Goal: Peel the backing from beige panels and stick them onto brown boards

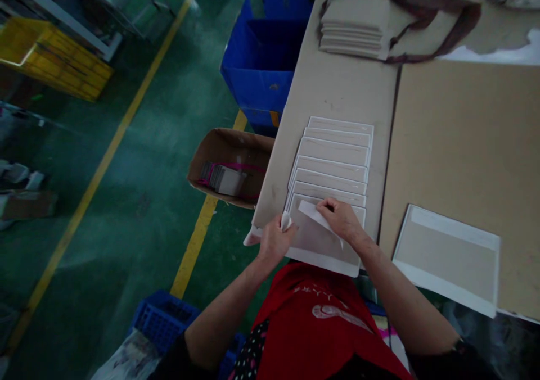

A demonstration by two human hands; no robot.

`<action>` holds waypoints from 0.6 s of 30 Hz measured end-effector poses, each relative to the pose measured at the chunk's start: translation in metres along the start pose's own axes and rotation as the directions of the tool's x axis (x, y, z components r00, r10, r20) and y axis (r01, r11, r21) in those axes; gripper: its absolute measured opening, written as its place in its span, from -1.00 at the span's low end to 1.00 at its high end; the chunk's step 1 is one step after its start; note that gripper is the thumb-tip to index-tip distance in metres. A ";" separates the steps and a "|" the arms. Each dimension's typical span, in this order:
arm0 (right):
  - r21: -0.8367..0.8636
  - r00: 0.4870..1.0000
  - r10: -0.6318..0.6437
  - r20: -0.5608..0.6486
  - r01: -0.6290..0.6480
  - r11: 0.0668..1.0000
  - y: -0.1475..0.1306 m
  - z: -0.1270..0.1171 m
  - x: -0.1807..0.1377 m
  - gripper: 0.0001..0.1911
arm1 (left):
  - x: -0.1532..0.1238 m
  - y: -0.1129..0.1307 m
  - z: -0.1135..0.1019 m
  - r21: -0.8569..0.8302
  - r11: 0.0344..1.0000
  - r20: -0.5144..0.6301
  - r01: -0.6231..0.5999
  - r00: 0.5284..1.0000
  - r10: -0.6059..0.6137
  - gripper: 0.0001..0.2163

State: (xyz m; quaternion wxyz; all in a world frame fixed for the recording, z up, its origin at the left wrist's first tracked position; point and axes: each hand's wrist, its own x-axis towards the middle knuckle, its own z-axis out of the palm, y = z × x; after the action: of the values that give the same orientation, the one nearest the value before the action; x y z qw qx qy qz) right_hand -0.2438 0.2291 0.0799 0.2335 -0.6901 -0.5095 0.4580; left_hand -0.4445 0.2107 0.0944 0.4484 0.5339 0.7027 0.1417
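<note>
Several flat grey panels with white edges [333,149] overlap like shingles along the left part of the table. Over the nearest panel [323,256], my right hand [341,218] pinches a white paper strip [314,211] that slants across it. My left hand [276,240] is closed at that panel's left edge, with a curled white piece of paper [286,221] poking out of the fist. Whether the two white pieces are joined, I cannot tell. Farther right lies another panel [449,256] with a white band along its top, reaching over the table's front edge.
A stack of grey boards [356,23] and a brown strap [455,31] lie at the table's back. Left of the table stand a cardboard box [232,138] and blue bins [257,87]. A blue crate [162,318] is on the floor at lower left.
</note>
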 end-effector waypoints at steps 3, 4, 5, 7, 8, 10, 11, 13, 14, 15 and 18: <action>-0.092 1.000 -0.018 0.003 0.019 0.996 -0.001 0.003 0.013 -0.78 | -0.001 -0.002 0.000 0.215 0.961 0.082 -0.174 0.984 0.160 -0.91; -0.114 1.000 -0.018 0.009 0.019 0.993 -0.001 0.004 0.016 -0.78 | -0.002 -0.001 0.002 0.271 0.934 0.108 -0.231 0.972 0.209 -0.88; -0.133 1.000 -0.018 0.015 0.020 0.991 -0.001 0.006 0.019 -0.79 | -0.002 0.000 0.003 0.320 0.905 0.133 -0.279 0.959 0.249 -0.84; -0.168 0.999 -0.029 0.021 0.032 0.985 -0.001 0.009 0.023 -0.81 | -0.002 0.003 0.006 0.403 0.850 0.177 -0.340 0.940 0.291 -0.75; -0.186 0.999 -0.035 0.020 0.038 0.982 -0.001 0.011 0.024 -0.81 | -0.001 0.005 0.007 0.437 0.825 0.199 -0.357 0.933 0.298 -0.72; -0.220 0.999 -0.048 0.020 0.051 0.974 -0.001 0.013 0.026 -0.81 | 0.001 0.008 0.010 0.497 0.778 0.242 -0.383 0.923 0.300 -0.69; -0.237 0.998 -0.053 0.022 0.057 0.970 -0.001 0.015 0.027 -0.81 | 0.003 0.008 0.011 0.524 0.754 0.261 -0.396 0.917 0.301 -0.69; -0.266 0.998 -0.066 0.023 0.070 0.961 -0.001 0.016 0.028 -0.81 | 0.007 0.008 0.014 0.569 0.709 0.283 -0.416 0.909 0.306 -0.69; -0.277 0.997 -0.077 0.022 0.081 0.958 0.000 0.017 0.029 -0.81 | 0.009 0.008 0.015 0.588 0.691 0.287 -0.421 0.907 0.308 -0.68; -0.284 0.996 -0.090 0.022 0.092 0.954 0.000 0.017 0.029 -0.81 | 0.011 0.008 0.016 0.602 0.677 0.288 -0.423 0.906 0.310 -0.67; -0.301 0.993 -0.115 0.028 0.118 0.946 0.001 0.017 0.030 -0.81 | 0.015 0.007 0.018 0.624 0.657 0.291 -0.423 0.906 0.307 -0.62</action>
State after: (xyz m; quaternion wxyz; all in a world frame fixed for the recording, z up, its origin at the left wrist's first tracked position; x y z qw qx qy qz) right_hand -0.2564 0.2542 0.0590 0.1494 -0.6839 -0.6145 0.3638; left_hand -0.4263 0.2218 0.0813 0.2412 0.7993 0.5449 -0.0781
